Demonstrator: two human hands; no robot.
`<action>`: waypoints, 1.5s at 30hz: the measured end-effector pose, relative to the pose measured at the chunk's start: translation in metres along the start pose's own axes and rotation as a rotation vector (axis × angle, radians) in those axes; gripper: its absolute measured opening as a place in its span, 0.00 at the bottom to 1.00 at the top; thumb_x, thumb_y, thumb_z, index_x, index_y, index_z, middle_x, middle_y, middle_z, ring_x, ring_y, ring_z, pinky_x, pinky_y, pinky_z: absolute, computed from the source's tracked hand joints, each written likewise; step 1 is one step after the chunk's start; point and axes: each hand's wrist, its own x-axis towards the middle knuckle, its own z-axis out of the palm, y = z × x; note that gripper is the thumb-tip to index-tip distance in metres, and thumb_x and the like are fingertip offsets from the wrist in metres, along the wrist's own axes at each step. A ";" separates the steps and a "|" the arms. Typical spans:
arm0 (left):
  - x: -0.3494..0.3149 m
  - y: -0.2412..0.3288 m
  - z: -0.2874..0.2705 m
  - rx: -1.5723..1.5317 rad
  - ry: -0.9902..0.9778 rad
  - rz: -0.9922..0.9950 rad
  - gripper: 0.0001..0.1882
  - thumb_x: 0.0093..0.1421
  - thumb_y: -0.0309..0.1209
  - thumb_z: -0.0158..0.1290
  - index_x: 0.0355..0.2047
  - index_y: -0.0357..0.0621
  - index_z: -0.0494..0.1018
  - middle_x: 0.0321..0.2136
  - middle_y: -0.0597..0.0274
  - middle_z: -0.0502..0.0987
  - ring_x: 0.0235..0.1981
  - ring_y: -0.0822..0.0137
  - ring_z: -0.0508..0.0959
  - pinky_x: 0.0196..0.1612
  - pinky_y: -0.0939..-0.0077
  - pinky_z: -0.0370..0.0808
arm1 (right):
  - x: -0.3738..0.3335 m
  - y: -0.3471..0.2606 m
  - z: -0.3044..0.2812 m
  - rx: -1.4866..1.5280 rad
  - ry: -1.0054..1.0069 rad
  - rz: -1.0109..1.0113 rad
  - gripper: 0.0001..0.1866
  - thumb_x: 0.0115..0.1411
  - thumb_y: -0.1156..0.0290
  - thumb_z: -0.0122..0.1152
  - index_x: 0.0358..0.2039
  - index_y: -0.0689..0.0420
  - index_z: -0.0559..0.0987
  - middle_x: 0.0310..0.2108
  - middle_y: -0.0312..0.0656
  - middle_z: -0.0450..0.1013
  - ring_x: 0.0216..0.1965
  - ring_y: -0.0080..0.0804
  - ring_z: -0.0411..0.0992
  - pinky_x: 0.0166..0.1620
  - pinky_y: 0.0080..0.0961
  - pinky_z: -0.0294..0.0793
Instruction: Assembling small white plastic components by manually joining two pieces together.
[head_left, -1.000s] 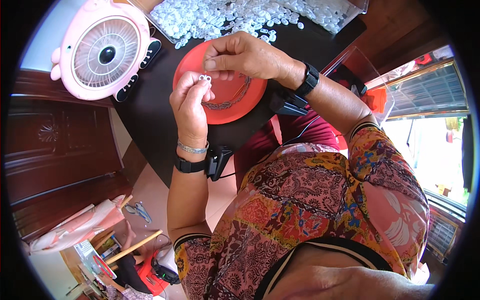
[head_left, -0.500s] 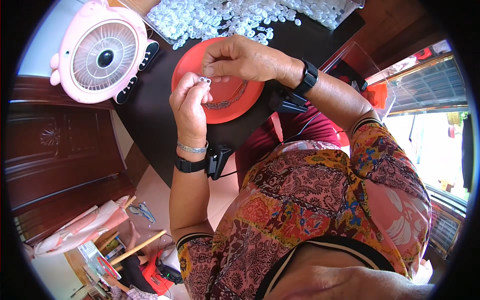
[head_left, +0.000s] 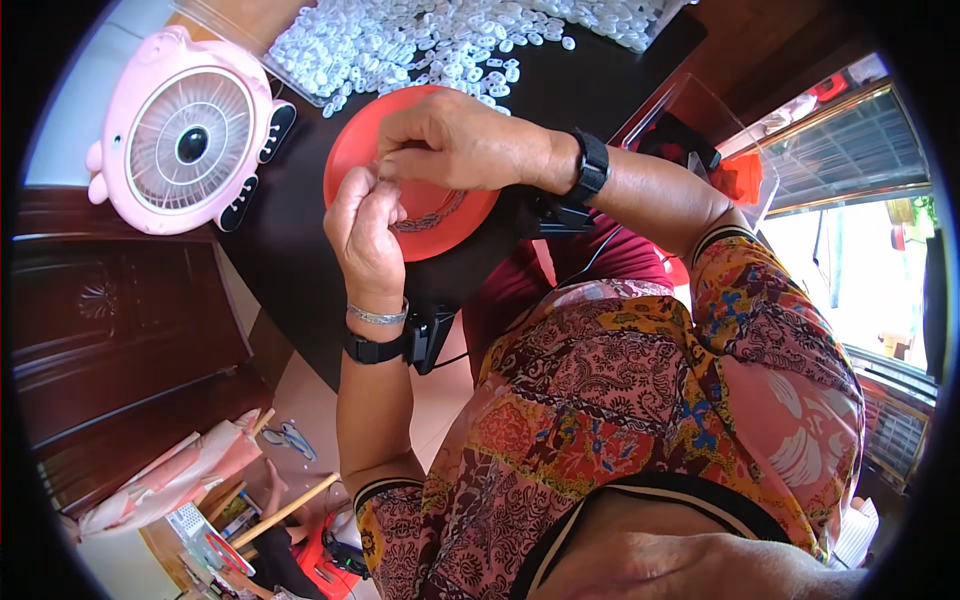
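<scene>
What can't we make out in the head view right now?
Head view, all three:
Anything between the fingertips of the left hand and right hand: hidden by the fingers.
Far end of the dark strand on the red plate: behind the right hand.
Far side of the white pieces: cut off by the top edge.

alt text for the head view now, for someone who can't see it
A person's left hand and right hand meet above a red plate bearing a chain; white oval pieces lie beyond, a pink fan at left.
</scene>
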 end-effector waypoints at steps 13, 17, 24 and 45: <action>0.009 0.002 -0.007 -0.020 -0.045 -0.051 0.07 0.55 0.27 0.44 0.21 0.38 0.65 0.17 0.67 0.62 0.20 0.75 0.62 0.27 0.81 0.64 | -0.001 0.050 -0.095 -0.274 0.239 0.097 0.12 0.60 0.65 0.56 0.34 0.60 0.79 0.25 0.43 0.75 0.29 0.28 0.74 0.36 0.26 0.72; 0.007 0.003 -0.007 -0.046 -0.069 -0.059 0.07 0.56 0.27 0.44 0.22 0.38 0.65 0.17 0.67 0.62 0.20 0.75 0.62 0.27 0.81 0.64 | -0.014 0.095 -0.142 -0.780 0.148 0.222 0.16 0.55 0.61 0.49 0.26 0.60 0.78 0.29 0.52 0.75 0.32 0.50 0.74 0.35 0.41 0.71; 0.007 0.003 -0.005 -0.054 -0.028 -0.058 0.08 0.55 0.24 0.45 0.19 0.38 0.65 0.15 0.67 0.62 0.19 0.76 0.64 0.26 0.81 0.64 | -0.051 0.135 -0.156 -0.944 0.121 0.216 0.12 0.56 0.63 0.54 0.30 0.59 0.79 0.27 0.47 0.76 0.30 0.41 0.75 0.36 0.35 0.72; 0.007 0.000 -0.004 -0.067 -0.038 -0.053 0.08 0.55 0.23 0.46 0.19 0.38 0.65 0.16 0.67 0.65 0.19 0.77 0.65 0.26 0.81 0.66 | -0.038 0.059 -0.117 -0.231 0.210 0.438 0.10 0.54 0.68 0.55 0.29 0.62 0.78 0.25 0.50 0.75 0.27 0.43 0.74 0.32 0.32 0.73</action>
